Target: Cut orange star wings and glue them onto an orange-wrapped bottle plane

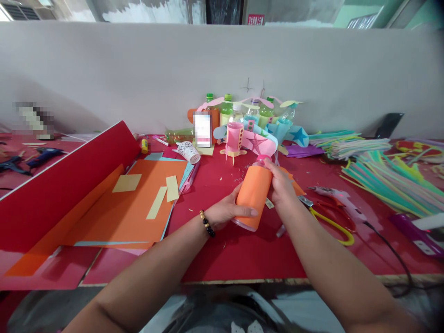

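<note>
An orange-wrapped bottle (pixel 254 196) with a pink cap is tilted over the red table (pixel 243 263), its top leaning away to the right. Around its lower left side my left hand (pixel 234 208) is wrapped, thumb across the front. My right hand (pixel 279 182) holds the bottle near the cap and upper right side; some of its fingers are hidden behind it. Behind the bottle stand a pink paper-covered cup shape (pixel 235 138) and several bottles decorated with paper wings.
Orange sheets (pixel 138 212) with pale paper pieces lie left, beside a red upright board (pixel 69 185). Yellow-handled scissors (pixel 333 226), a glue gun (pixel 342 201) with a cable, pipe cleaners (pixel 395 180) and a purple power strip (pixel 416 236) are right. A patterned paper cup (pixel 188 151) lies behind.
</note>
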Motion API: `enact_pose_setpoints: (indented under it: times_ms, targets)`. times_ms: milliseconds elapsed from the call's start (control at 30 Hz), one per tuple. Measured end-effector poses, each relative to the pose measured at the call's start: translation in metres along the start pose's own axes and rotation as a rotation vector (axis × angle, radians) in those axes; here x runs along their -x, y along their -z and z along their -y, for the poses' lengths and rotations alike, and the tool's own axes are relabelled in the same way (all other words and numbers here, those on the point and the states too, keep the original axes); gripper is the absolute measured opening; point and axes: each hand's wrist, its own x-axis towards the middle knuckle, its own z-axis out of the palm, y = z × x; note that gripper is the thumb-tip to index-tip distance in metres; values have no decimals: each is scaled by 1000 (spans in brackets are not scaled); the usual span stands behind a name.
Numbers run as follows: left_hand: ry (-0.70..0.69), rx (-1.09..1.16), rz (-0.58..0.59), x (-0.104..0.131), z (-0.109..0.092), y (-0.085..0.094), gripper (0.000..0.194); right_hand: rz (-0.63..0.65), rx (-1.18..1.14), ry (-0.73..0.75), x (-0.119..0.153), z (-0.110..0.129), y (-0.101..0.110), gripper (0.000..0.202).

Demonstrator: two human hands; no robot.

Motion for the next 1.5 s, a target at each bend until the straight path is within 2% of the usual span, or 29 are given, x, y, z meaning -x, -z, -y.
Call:
enact_pose_setpoints:
  times_ms: [300,533,767,1500]
  targets:
    - [-12,-15,-11,0,0,1,92,40,29,30,0,-1,1,34]
    - [-5,-21,-4,0,-3,0,84,0,-8,66,1,0,0,31]
    - [-11,-54,-9,0,-3,0,84,4,26,119,4,3,1,30]
    - [-32,-63,-8,0,-5,1,84,7,11,129,0,-2,5,34]
